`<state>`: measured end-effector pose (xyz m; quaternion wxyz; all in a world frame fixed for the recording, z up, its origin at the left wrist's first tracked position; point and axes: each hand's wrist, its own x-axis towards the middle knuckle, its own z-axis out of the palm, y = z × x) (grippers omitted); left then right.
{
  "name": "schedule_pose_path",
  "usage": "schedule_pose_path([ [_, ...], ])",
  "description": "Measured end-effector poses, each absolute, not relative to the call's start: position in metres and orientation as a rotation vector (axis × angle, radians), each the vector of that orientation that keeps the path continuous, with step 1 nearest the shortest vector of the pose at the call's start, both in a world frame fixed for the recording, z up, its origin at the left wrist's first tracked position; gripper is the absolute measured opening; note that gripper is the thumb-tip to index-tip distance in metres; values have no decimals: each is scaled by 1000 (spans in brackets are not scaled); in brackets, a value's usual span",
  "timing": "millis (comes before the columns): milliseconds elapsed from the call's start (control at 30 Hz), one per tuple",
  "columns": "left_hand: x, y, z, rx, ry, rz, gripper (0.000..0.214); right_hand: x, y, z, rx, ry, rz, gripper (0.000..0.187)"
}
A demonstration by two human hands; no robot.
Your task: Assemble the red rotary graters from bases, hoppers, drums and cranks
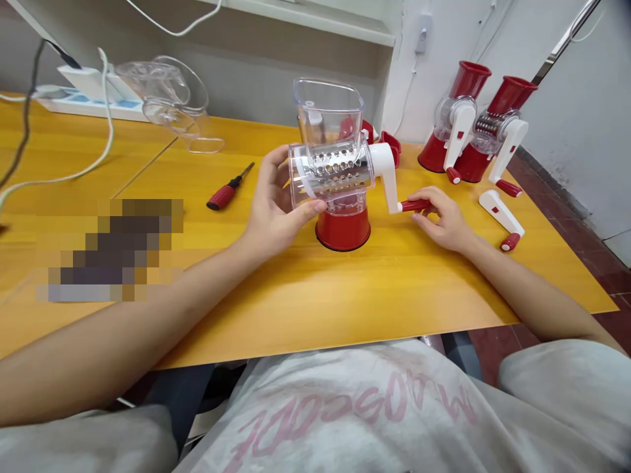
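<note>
A rotary grater [340, 174] with a clear hopper, a perforated metal drum and a red base stands upright on the table before me. My left hand [279, 203] grips the clear housing from the left, thumb in front near the base's neck and fingers partly hidden behind. On the grater's right side is a white crank [389, 177], its arm pointing down. My right hand [441, 217] has its fingers closed round the crank's red handle [415, 205].
A red screwdriver [229, 188] lies to the left. Two more rotary graters [470, 154] stand at the back right, near a loose crank [503, 217]. Clear plastic housing parts [172, 98] and a power strip [93, 102] with cables sit at the back left of the yellow table [305, 309].
</note>
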<state>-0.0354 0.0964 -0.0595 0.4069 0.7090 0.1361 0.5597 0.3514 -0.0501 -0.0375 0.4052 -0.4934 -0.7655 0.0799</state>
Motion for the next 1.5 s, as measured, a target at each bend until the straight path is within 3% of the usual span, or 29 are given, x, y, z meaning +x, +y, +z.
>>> schedule_pose_path([
  [133,-33,83,-59,1703,471,1262,132,355,-63,-21,-1228,-2115,218,32],
  [300,-30,66,-58,1641,608,1055,112,351,-98,22,-1058,-2355,80,23],
  [500,-30,70,-52,1678,545,1087,105,332,-115,90,-786,-2266,-398,54],
  [533,-30,71,-53,1690,527,1097,105,329,-113,105,-828,-2221,-495,56],
  [633,-30,72,-55,1726,509,1111,108,317,-95,149,-1040,-2116,-743,38],
  [667,-30,71,-56,1730,511,1107,109,313,-84,163,-1116,-2083,-781,42],
  [733,-29,67,-56,1716,510,1089,112,307,-54,183,-1244,-2082,-724,49],
  [800,-28,63,-56,1693,492,1070,118,305,-19,191,-1436,-2142,-618,35],
  [900,-28,59,-55,1688,456,1044,123,314,28,174,-1930,-2252,-336,25],
  [967,-28,59,-56,1695,457,1040,124,322,43,148,-2038,-2432,-107,20],
  [1100,-28,62,-59,1687,467,1046,129,332,27,103,-1817,-2795,478,32],
  [1233,-30,66,-61,1690,452,1028,128,337,-9,109,-1665,-2811,923,34],
  [1367,-32,68,-62,1708,451,1009,123,341,-2,135,-1656,-2524,780,33],
  [1500,-33,69,-63,1713,469,998,122,340,60,129,-1722,-2340,300,40],
])
